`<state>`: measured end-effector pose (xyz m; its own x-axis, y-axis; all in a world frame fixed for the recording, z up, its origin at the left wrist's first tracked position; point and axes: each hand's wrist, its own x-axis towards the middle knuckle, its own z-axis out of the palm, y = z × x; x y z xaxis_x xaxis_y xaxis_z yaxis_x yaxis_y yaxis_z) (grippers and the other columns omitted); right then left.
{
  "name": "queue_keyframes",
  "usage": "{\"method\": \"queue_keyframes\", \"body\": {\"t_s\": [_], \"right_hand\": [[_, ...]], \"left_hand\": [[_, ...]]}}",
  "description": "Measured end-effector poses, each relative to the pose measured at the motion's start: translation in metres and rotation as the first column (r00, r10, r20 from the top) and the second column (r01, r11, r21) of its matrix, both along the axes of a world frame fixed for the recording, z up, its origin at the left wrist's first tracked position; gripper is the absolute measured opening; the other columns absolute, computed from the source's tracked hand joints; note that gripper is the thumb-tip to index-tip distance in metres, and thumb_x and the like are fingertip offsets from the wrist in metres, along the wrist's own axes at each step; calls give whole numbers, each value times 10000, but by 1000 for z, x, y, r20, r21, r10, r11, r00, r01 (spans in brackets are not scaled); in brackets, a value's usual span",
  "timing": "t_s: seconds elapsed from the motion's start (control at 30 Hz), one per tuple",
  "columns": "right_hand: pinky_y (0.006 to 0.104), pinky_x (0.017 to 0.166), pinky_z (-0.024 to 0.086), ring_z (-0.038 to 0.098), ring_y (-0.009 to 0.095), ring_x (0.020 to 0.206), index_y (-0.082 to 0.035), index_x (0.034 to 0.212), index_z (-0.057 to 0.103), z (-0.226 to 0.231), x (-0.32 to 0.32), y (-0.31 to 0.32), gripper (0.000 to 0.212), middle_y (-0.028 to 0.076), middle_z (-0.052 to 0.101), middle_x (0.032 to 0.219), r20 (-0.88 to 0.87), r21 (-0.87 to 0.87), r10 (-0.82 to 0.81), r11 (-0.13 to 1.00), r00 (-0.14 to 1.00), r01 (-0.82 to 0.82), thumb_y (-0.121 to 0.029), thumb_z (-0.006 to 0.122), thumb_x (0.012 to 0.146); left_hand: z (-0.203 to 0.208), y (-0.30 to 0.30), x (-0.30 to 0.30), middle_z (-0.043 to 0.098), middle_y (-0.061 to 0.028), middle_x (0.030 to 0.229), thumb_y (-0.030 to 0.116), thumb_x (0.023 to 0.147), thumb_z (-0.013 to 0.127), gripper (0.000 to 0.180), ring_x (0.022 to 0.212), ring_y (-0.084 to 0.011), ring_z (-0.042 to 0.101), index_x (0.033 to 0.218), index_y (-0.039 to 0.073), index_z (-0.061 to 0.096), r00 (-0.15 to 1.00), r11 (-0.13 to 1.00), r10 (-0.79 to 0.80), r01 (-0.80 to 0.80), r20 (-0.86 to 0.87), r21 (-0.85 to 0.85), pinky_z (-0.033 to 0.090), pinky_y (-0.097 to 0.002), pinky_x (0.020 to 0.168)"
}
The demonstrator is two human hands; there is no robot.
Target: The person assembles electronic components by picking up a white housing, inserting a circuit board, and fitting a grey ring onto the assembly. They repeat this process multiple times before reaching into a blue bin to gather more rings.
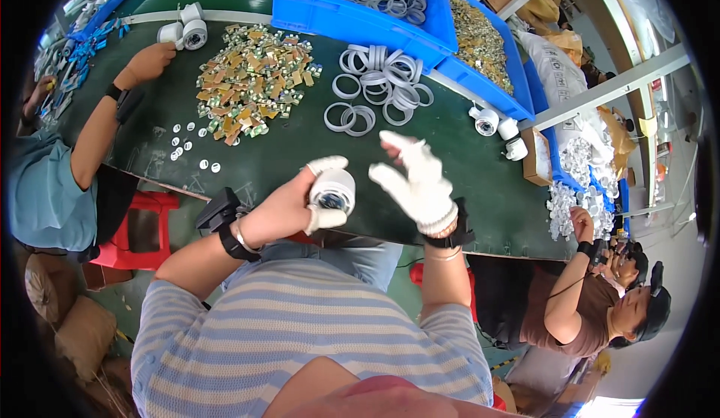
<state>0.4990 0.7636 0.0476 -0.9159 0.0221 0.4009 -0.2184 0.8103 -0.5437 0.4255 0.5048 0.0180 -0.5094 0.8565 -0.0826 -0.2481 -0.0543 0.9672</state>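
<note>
Fingers of the left hand (291,199) are clamping a white, dark-faced cylinder (334,183); the right hand (421,182) is holding fingers apart; co-workers (574,309) are flanking this green table (274,164).

red stool (154,201), left; tan sack (85,341), lower left; white bag (552,67), upper right; brown-shirted co-worker (564,311), lower right
</note>
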Motion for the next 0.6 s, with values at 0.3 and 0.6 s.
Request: {"method": "queue_keyframes", "body": {"t_s": [0.3,0.6], "right_hand": [[440,940,490,644,288,1026,-177,1134,724,-24,-83,-25,337,25,701,1180,-135,577,78,817,988,14,-270,828,827],[356,731,530,635,225,825,-84,1184,688,0,-35,-32,285,77,700,918,-128,-198,10,980,992,-35,-146,778,921]], "left_hand": [[-16,-36,-2,589,-87,1271,240,982,753,684,1094,-222,664,1531,152,355,913,981,150,-186,380,59,585,-379,923],[-17,-47,4,619,-41,1215,58,883,847,774,1044,-145,649,1520,116,410,975,973,219,-217,-29,75,553,-329,950]]}}
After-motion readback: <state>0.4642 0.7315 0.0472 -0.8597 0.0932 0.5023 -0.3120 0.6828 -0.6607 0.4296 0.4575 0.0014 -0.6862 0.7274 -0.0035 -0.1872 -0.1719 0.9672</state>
